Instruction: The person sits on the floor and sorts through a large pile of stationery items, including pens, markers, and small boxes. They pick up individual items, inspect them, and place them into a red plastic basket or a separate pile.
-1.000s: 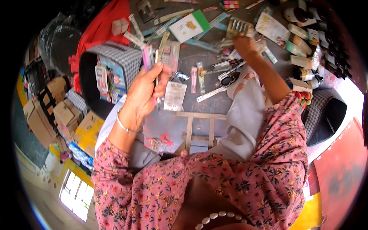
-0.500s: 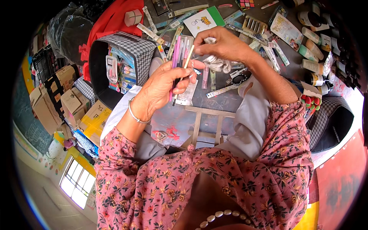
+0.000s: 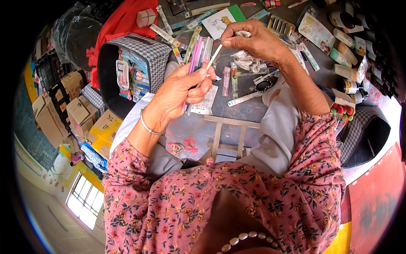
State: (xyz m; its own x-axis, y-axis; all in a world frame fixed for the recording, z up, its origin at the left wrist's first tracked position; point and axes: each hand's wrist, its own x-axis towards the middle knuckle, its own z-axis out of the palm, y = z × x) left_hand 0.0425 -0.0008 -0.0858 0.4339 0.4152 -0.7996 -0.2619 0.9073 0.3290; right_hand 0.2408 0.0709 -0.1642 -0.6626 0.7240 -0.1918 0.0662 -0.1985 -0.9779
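My left hand [image 3: 184,89], with a silver bangle at its wrist, is closed around a bundle of slim pens [image 3: 197,56] in pink, purple and dark colours. A thin pale yellow stick [image 3: 215,56], perhaps a pen, slants up from its fingers. At the stick's upper end are the pinched fingers of my right hand [image 3: 260,41]. That same hand keeps a crumpled whitish cloth [image 3: 247,61] bunched in its palm and hanging below it. A pink tube-like pen [image 3: 226,80] lies on the dark surface below the cloth.
At left a houndstooth box [image 3: 141,46] lies open on its side, stuffed with stationery. Bottles [image 3: 343,40] crowd the far right. A card with a drawing [image 3: 220,23] and rulers lie at the back. Another houndstooth box [image 3: 363,139] stands at right, cardboard boxes [image 3: 53,118] at left.
My right hand has shifted slightly right and up with the cloth. The pale stick now slants more to the right, its upper end still at the right fingers.
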